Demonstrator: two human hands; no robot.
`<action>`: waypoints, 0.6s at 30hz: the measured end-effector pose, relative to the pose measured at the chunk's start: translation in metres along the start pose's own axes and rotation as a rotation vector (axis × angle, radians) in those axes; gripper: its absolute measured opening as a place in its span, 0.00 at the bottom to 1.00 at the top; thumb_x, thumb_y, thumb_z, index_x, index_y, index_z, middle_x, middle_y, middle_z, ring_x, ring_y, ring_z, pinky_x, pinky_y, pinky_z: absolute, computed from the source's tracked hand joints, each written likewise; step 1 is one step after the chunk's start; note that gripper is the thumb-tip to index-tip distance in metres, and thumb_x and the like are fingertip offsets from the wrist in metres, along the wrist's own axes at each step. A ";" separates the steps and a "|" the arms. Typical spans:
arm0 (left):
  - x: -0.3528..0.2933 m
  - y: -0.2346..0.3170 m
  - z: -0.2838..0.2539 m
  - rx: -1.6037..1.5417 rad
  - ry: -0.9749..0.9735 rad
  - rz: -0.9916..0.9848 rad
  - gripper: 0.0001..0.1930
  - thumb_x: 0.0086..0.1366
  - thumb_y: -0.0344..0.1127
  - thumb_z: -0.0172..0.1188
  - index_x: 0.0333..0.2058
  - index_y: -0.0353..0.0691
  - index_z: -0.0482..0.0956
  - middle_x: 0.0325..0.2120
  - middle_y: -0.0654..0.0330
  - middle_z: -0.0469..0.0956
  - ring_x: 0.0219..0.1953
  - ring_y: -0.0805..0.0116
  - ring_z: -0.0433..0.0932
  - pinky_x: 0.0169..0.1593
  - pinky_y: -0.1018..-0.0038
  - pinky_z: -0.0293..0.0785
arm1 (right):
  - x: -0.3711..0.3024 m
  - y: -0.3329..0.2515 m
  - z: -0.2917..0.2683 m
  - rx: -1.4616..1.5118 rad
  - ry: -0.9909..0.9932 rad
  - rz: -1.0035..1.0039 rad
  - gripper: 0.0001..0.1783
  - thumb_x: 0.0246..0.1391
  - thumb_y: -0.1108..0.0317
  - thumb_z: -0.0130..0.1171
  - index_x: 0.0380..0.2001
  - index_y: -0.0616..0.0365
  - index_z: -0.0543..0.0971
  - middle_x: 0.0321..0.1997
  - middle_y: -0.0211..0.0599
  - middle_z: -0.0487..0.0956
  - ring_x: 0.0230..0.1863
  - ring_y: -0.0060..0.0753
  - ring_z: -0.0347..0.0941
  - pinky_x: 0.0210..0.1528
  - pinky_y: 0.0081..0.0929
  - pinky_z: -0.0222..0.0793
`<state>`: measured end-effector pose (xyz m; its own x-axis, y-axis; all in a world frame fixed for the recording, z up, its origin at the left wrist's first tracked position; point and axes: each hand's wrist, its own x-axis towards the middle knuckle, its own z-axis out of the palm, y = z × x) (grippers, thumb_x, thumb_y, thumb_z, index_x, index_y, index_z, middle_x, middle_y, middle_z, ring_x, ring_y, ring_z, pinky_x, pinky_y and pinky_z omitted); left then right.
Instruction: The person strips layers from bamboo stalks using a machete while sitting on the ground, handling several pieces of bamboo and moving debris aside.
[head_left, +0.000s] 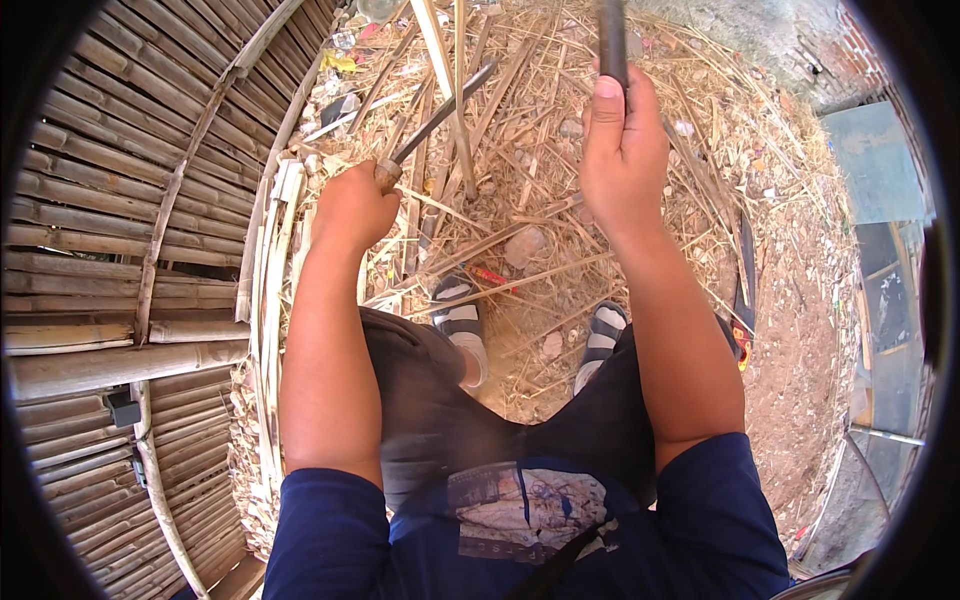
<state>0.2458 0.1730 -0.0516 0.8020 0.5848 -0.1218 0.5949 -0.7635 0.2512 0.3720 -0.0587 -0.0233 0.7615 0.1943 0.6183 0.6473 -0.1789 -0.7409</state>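
My left hand (355,200) is wrapped round the wooden handle of a knife. The knife's long, narrow dark blade (445,112) points away and to the right. Across the blade, in the picture, runs a pale split bamboo strip (462,135); I cannot tell whether they touch. A second, wider pale strip (432,40) rises beside it toward the top edge. Farther right, my right hand (625,160) grips a dark, thick rod (612,40), thumb lying along it. The rod's far end is cut off by the picture's edge.
Bamboo shavings and strips (520,150) litter the ground round my sandalled feet (460,310). A tool with an orange and yellow handle (742,340) lies by my right leg. Along the left stands a bamboo-slat wall (130,200), with long strips (270,300) beside it. Bluish panels (880,165) stand at right.
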 end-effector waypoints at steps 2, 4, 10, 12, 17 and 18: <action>0.001 0.003 0.000 -0.013 -0.015 -0.003 0.18 0.61 0.41 0.66 0.45 0.36 0.81 0.41 0.43 0.84 0.47 0.44 0.82 0.52 0.56 0.77 | -0.015 0.016 0.007 -0.086 -0.064 0.101 0.22 0.73 0.54 0.45 0.52 0.63 0.73 0.20 0.37 0.77 0.21 0.31 0.78 0.23 0.35 0.69; 0.001 0.002 0.001 -0.010 -0.007 0.007 0.18 0.61 0.42 0.66 0.44 0.35 0.81 0.40 0.42 0.83 0.46 0.43 0.82 0.51 0.55 0.77 | -0.036 0.044 0.021 -0.226 -0.208 0.165 0.21 0.72 0.54 0.46 0.52 0.61 0.73 0.20 0.40 0.78 0.21 0.37 0.78 0.25 0.39 0.71; 0.007 -0.013 0.017 -0.008 0.000 -0.009 0.20 0.59 0.44 0.66 0.42 0.33 0.80 0.39 0.42 0.83 0.46 0.42 0.81 0.50 0.54 0.76 | -0.032 0.048 0.028 -0.285 -0.479 0.398 0.20 0.71 0.53 0.48 0.51 0.57 0.75 0.21 0.45 0.79 0.23 0.48 0.79 0.29 0.46 0.72; 0.004 -0.004 0.012 0.023 -0.021 -0.016 0.20 0.61 0.43 0.66 0.45 0.34 0.80 0.41 0.44 0.84 0.47 0.44 0.82 0.52 0.56 0.77 | -0.019 0.034 0.019 -0.232 -0.385 0.364 0.20 0.71 0.53 0.48 0.51 0.57 0.75 0.21 0.44 0.79 0.22 0.47 0.78 0.28 0.45 0.71; 0.008 -0.001 0.009 0.044 -0.050 -0.019 0.19 0.61 0.41 0.66 0.46 0.35 0.80 0.42 0.43 0.84 0.48 0.45 0.82 0.54 0.56 0.77 | 0.000 0.011 0.010 -0.020 -0.011 0.119 0.20 0.71 0.53 0.47 0.54 0.56 0.74 0.21 0.45 0.79 0.23 0.50 0.79 0.28 0.47 0.71; 0.010 -0.002 0.010 0.046 -0.048 -0.013 0.18 0.61 0.40 0.65 0.46 0.35 0.80 0.42 0.43 0.83 0.48 0.45 0.82 0.54 0.57 0.77 | 0.000 0.012 0.009 -0.019 0.043 0.072 0.20 0.71 0.53 0.47 0.55 0.56 0.73 0.22 0.46 0.80 0.24 0.52 0.79 0.28 0.48 0.71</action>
<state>0.2538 0.1777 -0.0626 0.7951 0.5818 -0.1709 0.6063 -0.7684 0.2050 0.3799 -0.0517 -0.0347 0.8064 0.1385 0.5749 0.5913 -0.2089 -0.7790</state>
